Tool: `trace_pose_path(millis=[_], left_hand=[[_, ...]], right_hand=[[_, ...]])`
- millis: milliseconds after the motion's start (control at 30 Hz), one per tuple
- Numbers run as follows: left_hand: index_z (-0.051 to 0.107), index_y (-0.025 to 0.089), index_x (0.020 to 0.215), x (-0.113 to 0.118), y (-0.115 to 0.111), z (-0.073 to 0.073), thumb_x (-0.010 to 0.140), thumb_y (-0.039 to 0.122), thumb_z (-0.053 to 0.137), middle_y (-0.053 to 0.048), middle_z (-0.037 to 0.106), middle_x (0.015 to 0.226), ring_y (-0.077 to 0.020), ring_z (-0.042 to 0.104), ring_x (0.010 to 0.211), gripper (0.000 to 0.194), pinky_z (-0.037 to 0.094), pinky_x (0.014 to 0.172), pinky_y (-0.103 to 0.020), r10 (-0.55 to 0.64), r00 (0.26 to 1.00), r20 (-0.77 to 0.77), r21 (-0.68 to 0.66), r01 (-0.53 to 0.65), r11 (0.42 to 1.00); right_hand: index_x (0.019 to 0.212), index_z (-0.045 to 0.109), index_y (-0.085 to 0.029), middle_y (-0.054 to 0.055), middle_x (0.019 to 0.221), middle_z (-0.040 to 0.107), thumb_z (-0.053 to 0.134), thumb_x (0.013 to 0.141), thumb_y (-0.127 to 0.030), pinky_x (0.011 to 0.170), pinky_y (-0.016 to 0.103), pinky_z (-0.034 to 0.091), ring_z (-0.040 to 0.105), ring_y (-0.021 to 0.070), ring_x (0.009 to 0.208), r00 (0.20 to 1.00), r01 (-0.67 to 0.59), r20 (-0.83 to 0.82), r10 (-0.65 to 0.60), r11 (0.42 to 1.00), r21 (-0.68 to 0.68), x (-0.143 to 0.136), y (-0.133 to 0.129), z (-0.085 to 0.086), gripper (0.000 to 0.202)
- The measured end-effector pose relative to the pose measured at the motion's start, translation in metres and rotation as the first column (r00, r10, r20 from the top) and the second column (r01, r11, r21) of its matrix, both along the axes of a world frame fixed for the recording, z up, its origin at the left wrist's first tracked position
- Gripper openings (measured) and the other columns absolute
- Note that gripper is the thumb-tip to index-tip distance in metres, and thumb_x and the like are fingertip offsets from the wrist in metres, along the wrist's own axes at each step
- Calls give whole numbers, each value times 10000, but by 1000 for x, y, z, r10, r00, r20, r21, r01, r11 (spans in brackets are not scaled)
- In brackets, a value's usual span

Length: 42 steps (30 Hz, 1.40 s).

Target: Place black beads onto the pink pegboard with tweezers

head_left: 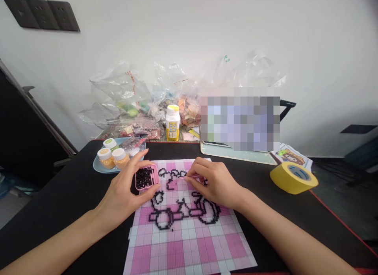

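My left hand (130,184) grips a small pink tray (158,175) between thumb and fingers, tilted over the left edge of the pegboard. Black fuse beads (144,178) fill the tray. In my right hand (211,180), pinched fingers hold pink tweezers (193,176), whose tips point left, low over the board. The pink-and-white checked pegboard (177,253) lies flat on the black mat. Black bead outlines (163,219) run across its upper half, with round, wheel-like shapes at left and right. Part of the pattern is hidden under my right hand.
A blue plate (99,167) with several small jars (120,157) stands left of the board. Behind are a white-and-yellow bottle (173,123), bags of beads (138,127) and a blurred screen (243,123). Yellow tape (291,178) lies at right.
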<state>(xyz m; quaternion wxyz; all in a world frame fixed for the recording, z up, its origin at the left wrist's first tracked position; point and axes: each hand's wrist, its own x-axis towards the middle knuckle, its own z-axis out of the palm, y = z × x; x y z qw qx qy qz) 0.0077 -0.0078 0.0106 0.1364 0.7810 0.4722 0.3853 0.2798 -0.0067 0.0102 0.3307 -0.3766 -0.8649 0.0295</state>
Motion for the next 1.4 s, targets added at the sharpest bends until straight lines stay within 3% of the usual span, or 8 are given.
trace_pose_path(millis=[500,733,1067,1400], left_hand=[[394,309,1481,-1,0,0,858,450,718,-55,725,1204,-301,694,1127,717,572,908,-416,-2,1000,3,-28,2,1000],[385,314,1489,-1,0,0,859,456,718,-54,720,1210,-309,687,1142,727,565,924,-428,-5,1000,6,-34,6,999],[380,324,1493,-2,0,-1,863,458,721,-43,722,1207,-297,694,1132,729,562,921,-412,-17,1000,5,-24,17,1000],[362,316,1506,-2,1,-1,869,466,714,-53,719,1209,-301,686,1143,743,534,990,-440,-17,1000,-11,-14,16,1000]], right_hand=[[856,668,-173,35,819,648,561,978,-290,578,235,412,584,122,643,999,12,39,-8,995,-101,7,3,4,200],[839,661,-170,36,794,630,570,974,-293,580,243,408,549,120,627,999,33,31,-31,996,-77,12,5,8,204],[831,658,-171,41,828,652,596,953,-263,588,245,415,579,122,643,991,73,120,-55,986,-153,16,6,9,165],[842,666,-172,34,810,639,585,963,-278,575,239,413,563,114,625,998,45,50,-39,991,-125,12,4,8,180]])
